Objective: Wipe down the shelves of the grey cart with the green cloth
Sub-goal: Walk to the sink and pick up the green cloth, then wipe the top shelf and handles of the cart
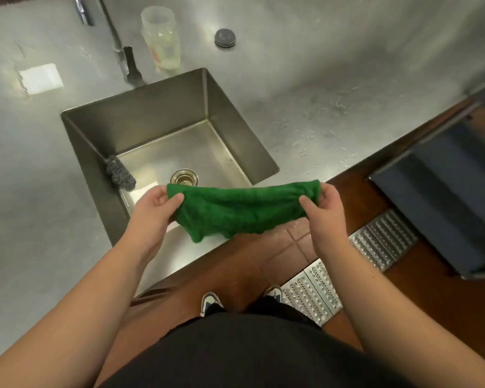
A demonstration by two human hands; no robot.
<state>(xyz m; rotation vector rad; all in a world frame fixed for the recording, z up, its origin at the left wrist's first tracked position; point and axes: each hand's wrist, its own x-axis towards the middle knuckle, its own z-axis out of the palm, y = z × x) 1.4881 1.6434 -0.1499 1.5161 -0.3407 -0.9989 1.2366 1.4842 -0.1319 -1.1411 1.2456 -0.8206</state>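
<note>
- Nearest, the left hand (154, 208) and the right hand (324, 208) each pinch one end of the green cloth (241, 210), thumb over fingers, so it is stretched between them and sags in the middle.
- The cloth hangs above the front rim of the steel sink (140, 113), partly over the basin and partly over the tiled floor (294, 242).
- Judged from this, the step in hand is readying the cloth at the sink; no wiping has begun.
- The dark shape at the right edge may be the grey cart (443, 208), but it is blurred, so I cannot be sure.
- The next move calls for turning right and carrying the cloth to a shelf, keeping one hand gripping it.
- A perforated metal floor grate (347, 273) lies between the feet and that shape; the counter edge runs close along the left, leaving a narrow way.
- Farther off, a steel-wool scrubber (119, 173) sits in the basin corner, and a plastic jar (161, 37) stands on the counter beyond.
</note>
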